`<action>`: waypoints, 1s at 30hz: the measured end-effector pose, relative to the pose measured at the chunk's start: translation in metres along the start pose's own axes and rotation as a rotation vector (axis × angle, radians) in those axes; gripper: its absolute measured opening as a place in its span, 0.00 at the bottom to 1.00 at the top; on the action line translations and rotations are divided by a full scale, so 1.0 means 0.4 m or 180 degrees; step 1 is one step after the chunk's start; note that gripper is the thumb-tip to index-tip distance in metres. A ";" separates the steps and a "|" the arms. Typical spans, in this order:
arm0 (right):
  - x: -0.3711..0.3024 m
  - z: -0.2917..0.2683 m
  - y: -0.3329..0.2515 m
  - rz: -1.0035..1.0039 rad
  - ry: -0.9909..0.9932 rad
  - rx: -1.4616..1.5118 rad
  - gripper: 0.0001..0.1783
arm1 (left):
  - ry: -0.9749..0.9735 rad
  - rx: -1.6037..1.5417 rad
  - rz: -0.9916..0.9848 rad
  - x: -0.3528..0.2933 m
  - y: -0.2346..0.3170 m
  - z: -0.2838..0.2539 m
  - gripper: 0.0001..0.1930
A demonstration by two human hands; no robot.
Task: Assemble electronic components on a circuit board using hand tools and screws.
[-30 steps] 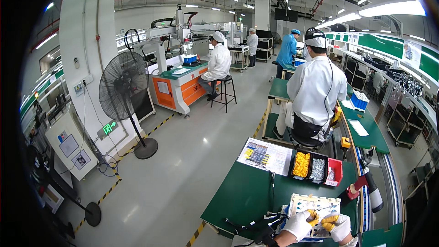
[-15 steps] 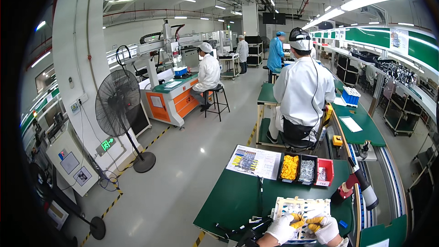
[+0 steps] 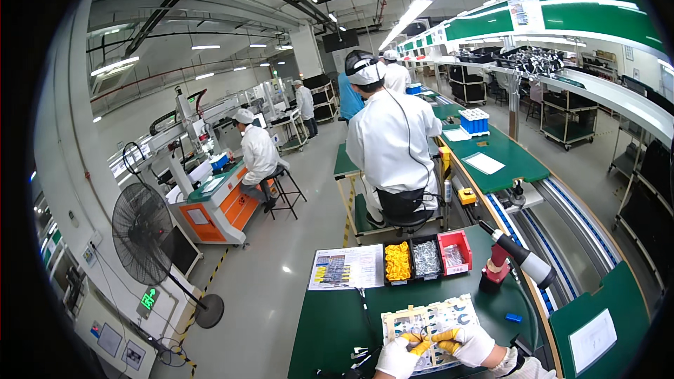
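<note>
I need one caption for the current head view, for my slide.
Gloved left hand and right hand close together over a pale tray on a green table, with a red bin beyond.

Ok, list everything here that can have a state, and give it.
Left hand: gloved, fingers bent, grip unclear
Right hand: gloved, fingers bent, grip unclear
Cream tray: lying beneath both hands
Left bin: filled with yellow pieces
Middle bin: filled with silvery pieces
Red bin: partly filled
Black-and-white tool: tilted
Wall sign: lit
Floor fan: standing, spinning unclear
</note>
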State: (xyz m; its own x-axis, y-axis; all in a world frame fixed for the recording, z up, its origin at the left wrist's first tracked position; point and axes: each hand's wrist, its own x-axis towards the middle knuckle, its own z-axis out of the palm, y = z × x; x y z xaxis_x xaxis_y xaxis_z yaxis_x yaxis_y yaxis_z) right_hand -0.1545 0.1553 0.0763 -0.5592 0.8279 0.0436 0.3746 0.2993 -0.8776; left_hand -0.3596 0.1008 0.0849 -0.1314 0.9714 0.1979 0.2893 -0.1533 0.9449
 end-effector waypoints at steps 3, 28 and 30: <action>-0.009 -0.013 -0.052 0.0173 -0.0149 0.0004 0.13 | 0.0020 0.0326 -0.0113 -0.003 0.010 -0.008 0.11; -0.019 -0.008 -0.026 0.0103 -0.0226 0.0312 0.13 | 0.0192 0.0768 -0.0071 -0.005 -0.130 0.013 0.09; -0.021 -0.011 -0.024 0.0241 -0.0222 0.0374 0.12 | 0.0212 0.0988 0.0008 -0.005 -0.105 0.023 0.08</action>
State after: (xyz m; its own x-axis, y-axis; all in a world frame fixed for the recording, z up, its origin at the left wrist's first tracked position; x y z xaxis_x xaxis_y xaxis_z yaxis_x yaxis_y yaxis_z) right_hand -0.1502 0.1473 0.0865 -0.5841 0.8098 -0.0543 0.3307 0.1764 -0.9271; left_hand -0.3627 0.1070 0.0423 -0.1891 0.9555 0.2264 0.5639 -0.0831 0.8217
